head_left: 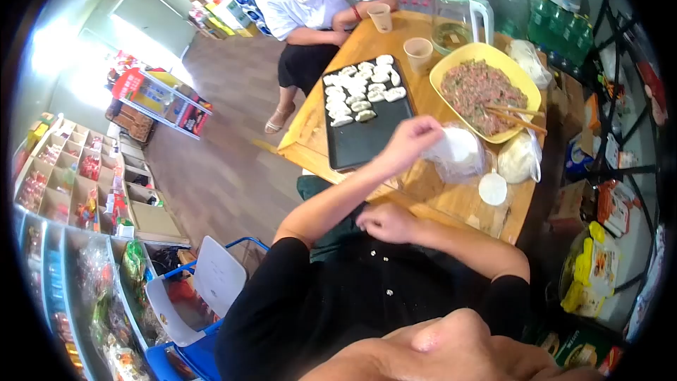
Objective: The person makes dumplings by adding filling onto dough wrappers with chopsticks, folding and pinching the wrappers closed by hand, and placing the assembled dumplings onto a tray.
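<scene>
My left hand (pixel 415 140) reaches over the wooden table, its fingers pinched together beside a stack of round white dumpling wrappers (pixel 458 149) in clear plastic. Anything between those fingertips is too small to make out. Close to my body at the table edge, my right hand (pixel 386 223) is curled, and its inner side is hidden. A black tray (pixel 356 144) holds rows of white dumplings (pixel 363 88) at its far part; its near part is bare. Right of it stands a yellow basin (pixel 532 92) of minced filling (pixel 479 92) with chopsticks (pixel 518 116) in it.
A lone round white piece (pixel 493 188) and a bag of dough (pixel 520 158) lie on the table (pixel 451 201). Paper cups (pixel 418 55) and a glass jug (pixel 451 25) stand farther back. Another person (pixel 317 0) sits across. A folding chair (pixel 218 275) is at my left.
</scene>
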Tool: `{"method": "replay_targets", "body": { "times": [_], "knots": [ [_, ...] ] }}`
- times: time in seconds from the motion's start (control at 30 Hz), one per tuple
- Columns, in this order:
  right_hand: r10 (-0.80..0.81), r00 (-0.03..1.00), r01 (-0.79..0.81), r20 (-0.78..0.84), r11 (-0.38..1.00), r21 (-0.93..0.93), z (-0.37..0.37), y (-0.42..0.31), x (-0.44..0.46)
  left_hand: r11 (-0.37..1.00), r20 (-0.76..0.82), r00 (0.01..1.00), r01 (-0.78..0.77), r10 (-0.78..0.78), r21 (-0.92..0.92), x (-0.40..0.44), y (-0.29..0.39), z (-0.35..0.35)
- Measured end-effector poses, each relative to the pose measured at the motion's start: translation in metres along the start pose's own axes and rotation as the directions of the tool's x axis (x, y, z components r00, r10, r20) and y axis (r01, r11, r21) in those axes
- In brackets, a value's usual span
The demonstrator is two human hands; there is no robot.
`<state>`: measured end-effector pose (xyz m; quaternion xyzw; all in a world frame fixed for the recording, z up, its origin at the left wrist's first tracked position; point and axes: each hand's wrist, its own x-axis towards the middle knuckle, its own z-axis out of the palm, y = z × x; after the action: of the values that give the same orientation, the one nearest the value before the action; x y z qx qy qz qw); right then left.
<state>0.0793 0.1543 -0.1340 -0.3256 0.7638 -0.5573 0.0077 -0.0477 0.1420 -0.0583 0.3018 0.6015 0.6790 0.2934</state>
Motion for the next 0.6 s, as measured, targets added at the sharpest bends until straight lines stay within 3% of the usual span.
{"method": "replay_targets", "body": {
  "times": [0.03, 0.1, 0.17, 0.23, 0.27, 0.33, 0.5, 0.57, 0.6],
  "knots": [
    [0.179, 0.984, -0.174, -0.007, 0.962, 0.21, -0.004, -0.003, 0.003, 0.98, 0.012, 0.995, 0.096, -0.095, -0.176, -0.01, 0.015, -0.008],
    [0.477, 0.879, -0.342, -0.016, 0.653, 0.676, -0.023, -0.021, 0.012, 0.894, 0.032, 0.974, 0.22, -0.225, -0.389, -0.029, 0.045, -0.018],
    [0.553, 0.832, -0.273, -0.041, 0.471, 0.839, -0.04, -0.02, 0.011, 0.871, 0.084, 0.981, 0.194, -0.176, -0.451, -0.042, 0.044, -0.039],
    [0.455, 0.871, -0.074, -0.186, 0.496, 0.865, -0.052, -0.027, 0.008, 0.866, 0.048, 0.982, 0.184, -0.183, -0.465, -0.06, 0.055, -0.046],
    [0.459, 0.871, -0.091, -0.173, 0.498, 0.862, -0.057, -0.036, 0.006, 0.862, 0.039, 0.984, 0.173, -0.176, -0.477, -0.067, 0.055, -0.051],
    [0.428, 0.863, 0.067, -0.268, 0.428, 0.901, -0.068, -0.06, 0.006, 0.889, 0.066, 0.985, 0.173, -0.16, -0.423, -0.08, 0.048, -0.062],
    [0.559, 0.776, -0.072, -0.293, 0.54, 0.839, -0.068, -0.065, -0.004, 0.937, -0.01, 0.994, 0.1, -0.11, -0.336, -0.113, 0.015, -0.06],
    [0.502, 0.79, -0.324, -0.353, 0.83, 0.454, -0.068, -0.061, -0.004, 0.914, 0.07, 0.978, 0.207, -0.195, -0.347, -0.131, -0.003, -0.063],
    [0.512, 0.768, -0.364, -0.384, 0.843, 0.395, -0.067, -0.068, 0.0, 0.913, 0.119, 0.97, 0.24, -0.212, -0.33, -0.135, -0.008, -0.067]
  ]
}}
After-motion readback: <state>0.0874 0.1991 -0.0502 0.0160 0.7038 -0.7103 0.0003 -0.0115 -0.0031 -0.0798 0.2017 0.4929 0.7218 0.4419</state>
